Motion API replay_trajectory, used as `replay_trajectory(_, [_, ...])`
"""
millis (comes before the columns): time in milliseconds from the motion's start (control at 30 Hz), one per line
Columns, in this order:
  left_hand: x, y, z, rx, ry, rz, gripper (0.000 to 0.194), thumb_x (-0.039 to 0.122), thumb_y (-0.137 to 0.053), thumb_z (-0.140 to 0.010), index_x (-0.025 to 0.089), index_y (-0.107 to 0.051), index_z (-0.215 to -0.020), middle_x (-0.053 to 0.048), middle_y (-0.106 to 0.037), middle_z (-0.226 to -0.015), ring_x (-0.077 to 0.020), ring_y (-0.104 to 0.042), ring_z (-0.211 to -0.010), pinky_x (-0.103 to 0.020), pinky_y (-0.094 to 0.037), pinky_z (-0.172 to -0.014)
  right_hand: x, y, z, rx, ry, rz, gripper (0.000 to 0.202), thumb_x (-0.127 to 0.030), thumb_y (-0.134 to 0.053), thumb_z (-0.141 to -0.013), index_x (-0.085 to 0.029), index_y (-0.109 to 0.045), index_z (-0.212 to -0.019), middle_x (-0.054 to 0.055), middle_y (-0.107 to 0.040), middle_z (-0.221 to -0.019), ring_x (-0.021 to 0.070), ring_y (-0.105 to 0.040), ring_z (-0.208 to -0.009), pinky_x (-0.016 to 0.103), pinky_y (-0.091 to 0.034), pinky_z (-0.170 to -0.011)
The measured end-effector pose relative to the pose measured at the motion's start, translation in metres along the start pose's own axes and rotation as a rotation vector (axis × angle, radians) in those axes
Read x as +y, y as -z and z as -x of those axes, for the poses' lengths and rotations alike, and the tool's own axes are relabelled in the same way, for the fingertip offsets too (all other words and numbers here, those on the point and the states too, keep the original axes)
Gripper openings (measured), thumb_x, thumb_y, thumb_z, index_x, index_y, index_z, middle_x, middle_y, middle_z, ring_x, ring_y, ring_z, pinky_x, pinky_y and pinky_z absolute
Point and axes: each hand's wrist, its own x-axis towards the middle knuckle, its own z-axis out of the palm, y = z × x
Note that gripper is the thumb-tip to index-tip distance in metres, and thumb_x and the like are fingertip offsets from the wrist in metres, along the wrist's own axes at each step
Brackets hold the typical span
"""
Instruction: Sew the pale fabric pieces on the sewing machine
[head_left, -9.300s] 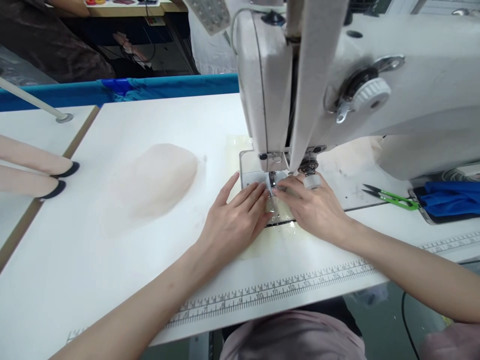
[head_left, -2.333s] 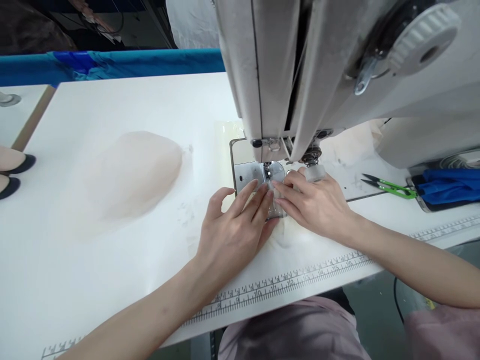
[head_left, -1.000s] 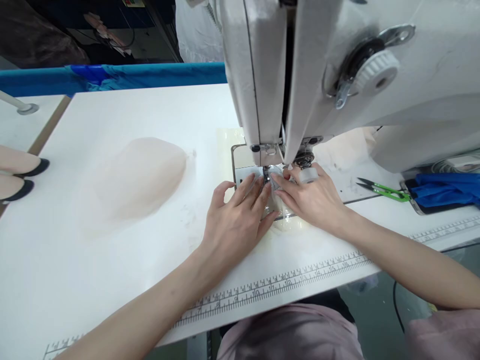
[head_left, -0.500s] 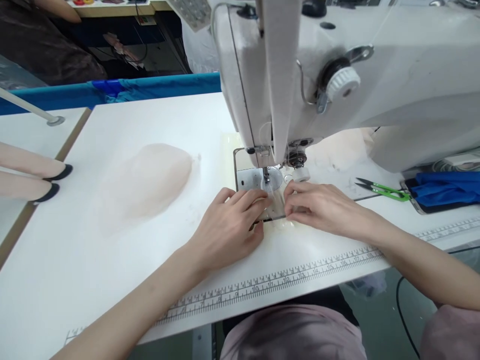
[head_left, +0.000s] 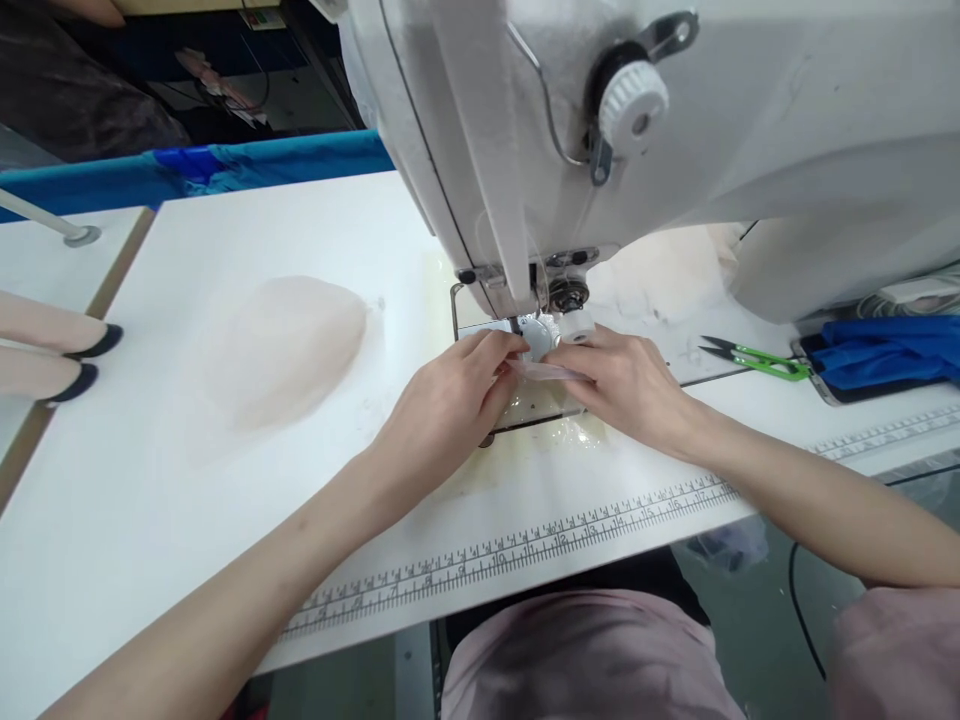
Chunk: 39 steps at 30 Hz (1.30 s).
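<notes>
My left hand is closed in a pinch just in front of the presser foot of a white sewing machine. It grips one end of a thin, sheer strip of fabric. At the strip's other end my right hand is closed too, its fingertips beside the white wheel near the needle. The strip stretches between both hands over the metal needle plate. Fingers hide its ends and part of the plate.
A sheer beige fabric piece lies left on the white table. Green thread snips rest at right, beside a phone under blue cloth. A printed ruler follows the front edge. Two beige pieces with black tips lie far left.
The view has shifted, so the machine appears larger and further left. Both hands have moved closer to the needle, and the strip now shows raised between them.
</notes>
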Motion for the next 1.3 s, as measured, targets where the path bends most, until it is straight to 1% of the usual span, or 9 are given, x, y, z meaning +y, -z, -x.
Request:
replay_trajectory(167, [-0.002,-0.004,-0.007,0.012,0.005,-0.054,0.029,0.016,-0.039,-0.089,0.019,-0.068,-0.092,-0.003,-0.064,-0.097,-0.0155,-0.062,-0.073,-0.027,-0.047,-0.062,0.001,-0.003,-0.002,0.148,0.02,0.034,0.028,-0.031,-0.045,-0.097,-0.023,-0.072,-0.094,0.0,-0.063,-0.08,0.0087,-0.051,-0.061,0.022,-0.028,-0.048])
replay_trajectory(300, [-0.003,-0.005,-0.009,0.004,-0.01,-0.062,0.029,0.013,-0.04,-0.086,0.02,-0.069,-0.085,-0.003,-0.065,-0.099,-0.0165,-0.063,-0.077,-0.027,-0.048,-0.063,0.002,-0.006,-0.006,0.177,0.021,0.075,0.035,-0.037,-0.041,-0.099,-0.023,-0.072,-0.092,0.0,-0.063,-0.076,0.0088,-0.051,-0.06,0.022,-0.026,-0.046])
replay_trajectory(467, [-0.004,0.0,-0.01,-0.028,0.016,0.042,0.025,0.016,-0.045,-0.086,0.019,-0.069,-0.081,-0.001,-0.064,-0.09,-0.0118,-0.058,-0.065,-0.025,-0.045,-0.055,0.002,-0.009,-0.008,0.23,0.042,0.101,0.038,-0.038,-0.04,-0.1,-0.022,-0.073,-0.089,-0.001,-0.065,-0.076,0.0075,-0.049,-0.055,0.022,-0.025,-0.043])
replay_trajectory(600, [-0.008,0.002,-0.009,-0.045,-0.049,0.106,0.028,0.021,-0.044,-0.09,0.017,-0.071,-0.084,-0.003,-0.064,-0.091,-0.0119,-0.058,-0.067,-0.026,-0.048,-0.06,0.001,-0.009,-0.006,0.221,0.057,0.098,0.039,-0.041,-0.04,-0.099,-0.021,-0.073,-0.089,-0.002,-0.067,-0.076,0.0072,-0.049,-0.054,0.023,-0.026,-0.044])
replay_trajectory(700, [-0.013,-0.004,-0.002,-0.016,-0.18,0.049,0.029,0.022,-0.043,-0.092,0.015,-0.072,-0.087,-0.007,-0.064,-0.095,-0.0159,-0.061,-0.079,-0.029,-0.052,-0.07,-0.001,-0.006,-0.002,0.169,0.091,0.109,0.029,-0.036,-0.048,-0.097,-0.022,-0.072,-0.088,-0.003,-0.068,-0.077,0.0088,-0.053,-0.059,0.025,-0.027,-0.046])
replay_trajectory(767, [-0.016,-0.01,0.005,0.043,-0.299,-0.064,0.027,0.02,-0.045,-0.092,0.015,-0.071,-0.094,-0.009,-0.065,-0.098,-0.0195,-0.06,-0.088,-0.032,-0.053,-0.073,-0.004,-0.005,0.0,0.148,0.142,0.153,0.02,-0.025,-0.055,-0.092,-0.022,-0.072,-0.082,-0.003,-0.069,-0.078,0.011,-0.055,-0.066,0.026,-0.03,-0.05])
replay_trajectory(933, [-0.018,-0.021,0.024,0.213,-0.511,-0.46,0.028,0.014,-0.054,-0.088,0.013,-0.064,-0.115,-0.011,-0.069,-0.109,-0.0265,-0.06,-0.101,-0.04,-0.05,-0.08,-0.008,-0.003,0.004,0.183,0.299,0.269,0.021,-0.007,-0.057,-0.084,-0.019,-0.069,-0.074,-0.001,-0.072,-0.098,0.0169,-0.058,-0.09,0.032,-0.038,-0.074])
replay_trajectory(1067, [-0.014,-0.019,0.029,0.202,-0.498,-0.561,0.033,0.011,-0.054,-0.089,0.015,-0.06,-0.121,-0.01,-0.067,-0.119,-0.0259,-0.059,-0.114,-0.04,-0.046,-0.087,-0.008,-0.003,0.005,0.129,0.335,0.247,0.022,-0.007,-0.055,-0.087,-0.02,-0.07,-0.08,-0.001,-0.074,-0.098,0.016,-0.06,-0.098,0.034,-0.037,-0.081])
replay_trajectory(1300, [-0.014,-0.019,0.028,0.15,-0.461,-0.532,0.036,0.009,-0.053,-0.09,0.014,-0.057,-0.125,-0.011,-0.065,-0.123,-0.0263,-0.054,-0.124,-0.04,-0.044,-0.094,-0.009,-0.001,0.006,0.091,0.313,0.225,0.02,-0.007,-0.054,-0.089,-0.02,-0.069,-0.084,0.0,-0.074,-0.102,0.0153,-0.061,-0.098,0.034,-0.037,-0.083])
